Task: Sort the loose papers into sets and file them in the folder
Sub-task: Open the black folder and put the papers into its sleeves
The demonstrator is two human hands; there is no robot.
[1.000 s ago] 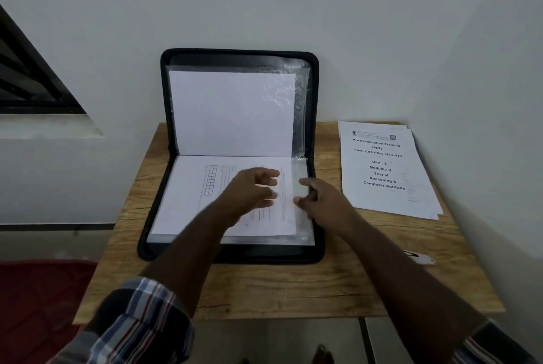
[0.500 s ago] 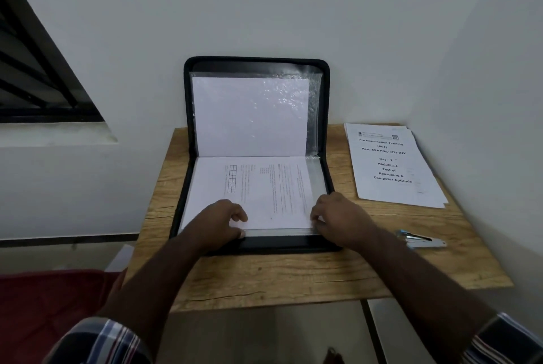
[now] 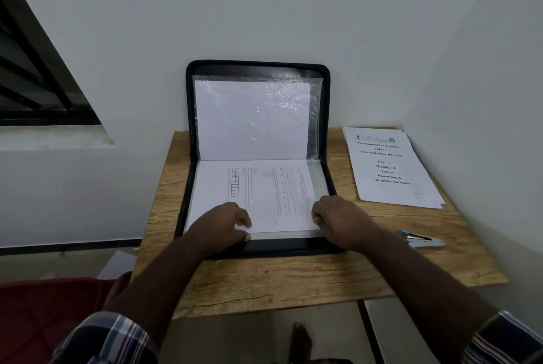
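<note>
A black zip folder [image 3: 258, 249] lies open on the wooden table, its upper half leaning against the wall with a blank sheet [image 3: 252, 119] behind a clear sleeve. On the lower half lies a printed sheet [image 3: 264, 193] in a clear sleeve. My left hand [image 3: 223, 225] pinches the near edge of that sleeve at its left part, fingers curled. My right hand [image 3: 340, 219] grips the sleeve's near right corner. A stack of printed papers [image 3: 388, 169] with a title page lies to the right of the folder.
A stapler [image 3: 420, 241] lies on the wooden table [image 3: 293, 278] near its right front. Walls close the table in at the back and right. A dark window [image 3: 32, 75] is on the left, a red surface [image 3: 44, 313] low on the left.
Both hands slid from the middle of the lower page toward me, to its near edge, and now hold the sleeve there. The camera view shifted, so the stapler shows fully.
</note>
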